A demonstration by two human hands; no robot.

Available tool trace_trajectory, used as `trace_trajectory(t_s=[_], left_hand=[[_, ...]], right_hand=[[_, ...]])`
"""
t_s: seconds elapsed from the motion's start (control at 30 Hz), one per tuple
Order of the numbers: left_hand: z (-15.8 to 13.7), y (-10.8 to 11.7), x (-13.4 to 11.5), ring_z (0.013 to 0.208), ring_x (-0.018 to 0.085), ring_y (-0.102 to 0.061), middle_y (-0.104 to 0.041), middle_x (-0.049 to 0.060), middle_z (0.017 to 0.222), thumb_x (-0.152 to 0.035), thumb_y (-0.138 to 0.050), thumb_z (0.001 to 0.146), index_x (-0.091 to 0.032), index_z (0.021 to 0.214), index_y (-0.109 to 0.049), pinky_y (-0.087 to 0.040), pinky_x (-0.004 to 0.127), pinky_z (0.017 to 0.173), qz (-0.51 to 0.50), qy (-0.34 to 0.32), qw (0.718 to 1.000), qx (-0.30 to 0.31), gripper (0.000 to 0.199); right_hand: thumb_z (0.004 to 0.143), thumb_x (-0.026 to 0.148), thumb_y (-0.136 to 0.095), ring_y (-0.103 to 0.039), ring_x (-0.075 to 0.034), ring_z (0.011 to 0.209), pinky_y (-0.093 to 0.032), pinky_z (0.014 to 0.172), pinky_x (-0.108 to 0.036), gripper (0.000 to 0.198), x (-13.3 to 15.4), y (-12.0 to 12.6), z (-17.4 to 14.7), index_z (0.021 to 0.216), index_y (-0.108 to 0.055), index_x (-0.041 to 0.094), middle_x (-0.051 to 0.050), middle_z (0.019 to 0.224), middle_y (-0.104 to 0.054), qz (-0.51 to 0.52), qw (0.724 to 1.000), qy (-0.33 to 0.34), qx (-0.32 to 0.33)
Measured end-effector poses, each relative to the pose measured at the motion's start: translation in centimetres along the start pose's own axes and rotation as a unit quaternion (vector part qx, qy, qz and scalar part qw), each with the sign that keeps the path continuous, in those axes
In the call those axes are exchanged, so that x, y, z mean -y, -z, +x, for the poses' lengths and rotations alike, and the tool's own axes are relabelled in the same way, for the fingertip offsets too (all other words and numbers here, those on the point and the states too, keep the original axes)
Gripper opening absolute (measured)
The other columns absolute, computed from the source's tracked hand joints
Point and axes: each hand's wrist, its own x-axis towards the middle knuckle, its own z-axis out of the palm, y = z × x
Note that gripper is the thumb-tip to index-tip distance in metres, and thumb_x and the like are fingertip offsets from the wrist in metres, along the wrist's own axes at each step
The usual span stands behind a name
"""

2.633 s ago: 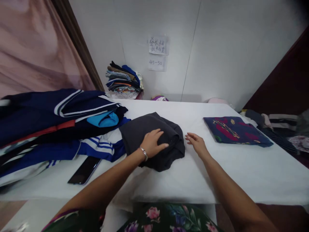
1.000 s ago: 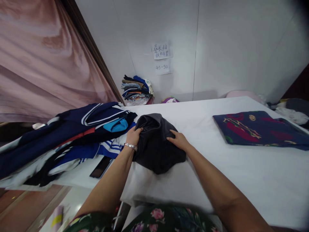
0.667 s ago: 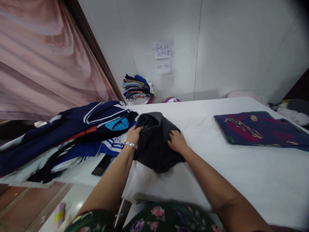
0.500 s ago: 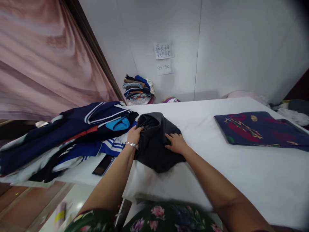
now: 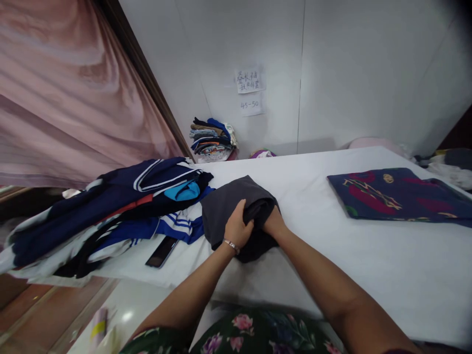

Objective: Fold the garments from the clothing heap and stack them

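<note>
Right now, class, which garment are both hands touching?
The dark grey garment between the clothes heap and the flat patterned garment: the left hand lies on it, the right hand is partly hidden by its folds. Neither touches the others.

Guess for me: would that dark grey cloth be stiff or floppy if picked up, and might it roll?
Probably floppy: the dark grey cloth creases and curls softly beside the left hand. Its loose layers look apt to fall open if lifted by one edge. It seems unlikely to roll if pushed, being a low, uneven bundle.
</note>
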Motion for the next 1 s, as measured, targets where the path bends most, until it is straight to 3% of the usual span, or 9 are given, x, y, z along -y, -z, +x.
trace_trajectory(t_s=[0.1, 0.17, 0.3, 0.47, 0.6, 0.7, 0.8, 0.87, 1.0], left_hand=[[-2.0, -0.8, -1.0, 0.141, 0.028, -0.025, -0.025, 0.012, 0.154, -0.024, -0.062, 0.074, -0.015, 0.145, -0.032, -0.022, 0.048, 0.114, 0.134, -0.099, 0.986, -0.003, 0.078], [-2.7, -1.3, -1.4, 0.143, 0.029, -0.019, -0.02, 0.013, 0.155, -0.029, -0.064, 0.074, -0.015, 0.146, -0.029, -0.018, 0.054, 0.113, 0.195, -0.108, 0.975, 0.002, 0.081], [-2.4, -1.9, -1.4, 0.143, 0.03, -0.015, -0.012, 0.014, 0.157, -0.038, -0.065, 0.073, -0.016, 0.149, -0.022, -0.021, 0.056, 0.111, 0.262, -0.069, 0.963, 0.014, 0.09], [-0.4, -2.2, -1.0, 0.143, 0.031, -0.014, -0.01, 0.012, 0.157, -0.033, -0.059, 0.077, -0.02, 0.151, -0.019, -0.018, 0.061, 0.109, 0.31, -0.016, 0.95, 0.017, 0.084], [0.8, -2.6, -0.5, 0.142, 0.031, -0.019, -0.01, 0.01, 0.158, -0.022, -0.054, 0.077, -0.022, 0.151, -0.015, -0.023, 0.06, 0.108, 0.324, 0.016, 0.945, 0.039, 0.084], [1.6, -2.8, -0.2, 0.132, 0.031, -0.038, -0.025, 0.016, 0.153, -0.021, -0.053, 0.077, -0.02, 0.151, -0.014, -0.03, 0.053, 0.106, 0.315, 0.045, 0.946, 0.06, 0.083], [2.6, -2.4, -0.1, 0.111, 0.028, -0.058, -0.054, 0.02, 0.13, -0.025, -0.049, 0.083, -0.016, 0.151, -0.013, -0.043, 0.042, 0.094, 0.268, 0.067, 0.955, 0.107, 0.077], [3.4, -1.7, -0.1, 0.101, 0.027, -0.063, -0.063, 0.018, 0.116, -0.031, -0.047, 0.086, -0.019, 0.15, -0.018, -0.048, 0.038, 0.084, 0.233, 0.101, 0.96, 0.119, 0.071], [5.0, 0.6, 0.6, 0.096, 0.029, -0.066, -0.068, 0.014, 0.105, -0.04, -0.054, 0.081, -0.024, 0.14, -0.036, -0.048, 0.038, 0.081, 0.182, 0.182, 0.965, 0.056, 0.064]], right_hand=[[0.094, 0.033, -0.037, -0.048, -0.028, 0.119, -0.033, 0.098, -0.041, 0.046, 0.0, 0.2, 0.1, 0.136, -0.049, 0.022, -0.011, 0.131, -0.057, 0.006, 1.0, -0.01, 0.001], [0.093, 0.037, -0.039, -0.046, -0.028, 0.122, -0.031, 0.101, -0.042, 0.047, 0.0, 0.3, 0.1, 0.137, -0.047, 0.023, -0.011, 0.133, -0.056, 0.002, 1.0, -0.011, 0.008], [0.091, 0.04, -0.041, -0.042, -0.027, 0.127, -0.029, 0.103, -0.041, 0.05, 0.0, 0.4, 0.0, 0.139, -0.045, 0.024, -0.009, 0.14, -0.049, 0.003, 1.0, -0.014, 0.009], [0.089, 0.039, -0.043, -0.046, -0.027, 0.124, -0.034, 0.099, -0.039, 0.05, -0.3, 0.4, 0.3, 0.137, -0.048, 0.024, -0.009, 0.139, -0.051, 0.013, 0.999, -0.025, 0.04], [0.085, 0.031, -0.046, -0.051, -0.03, 0.117, -0.038, 0.094, -0.041, 0.046, -0.4, 0.5, 0.5, 0.129, -0.056, 0.02, -0.012, 0.13, -0.058, 0.008, 0.997, -0.022, 0.067], [0.08, 0.024, -0.048, -0.053, -0.032, 0.112, -0.039, 0.091, -0.041, 0.042, -0.4, 0.4, 0.5, 0.12, -0.062, 0.015, -0.015, 0.123, -0.061, 0.007, 0.997, -0.023, 0.068], [0.078, 0.02, -0.049, -0.053, -0.03, 0.112, -0.039, 0.09, -0.04, 0.042, -0.3, 0.5, 0.4, 0.118, -0.061, 0.013, -0.015, 0.123, -0.061, 0.012, 0.998, -0.021, 0.061], [0.078, 0.02, -0.05, -0.053, -0.029, 0.113, -0.039, 0.09, -0.039, 0.047, -0.4, 0.5, 0.4, 0.124, -0.056, 0.013, -0.014, 0.125, -0.06, 0.018, 0.998, -0.02, 0.055], [0.081, 0.029, -0.053, -0.053, -0.028, 0.115, -0.038, 0.091, -0.038, 0.062, -0.7, 0.4, 0.4, 0.14, -0.038, 0.014, -0.013, 0.132, -0.056, 0.027, 0.998, -0.027, 0.044]])
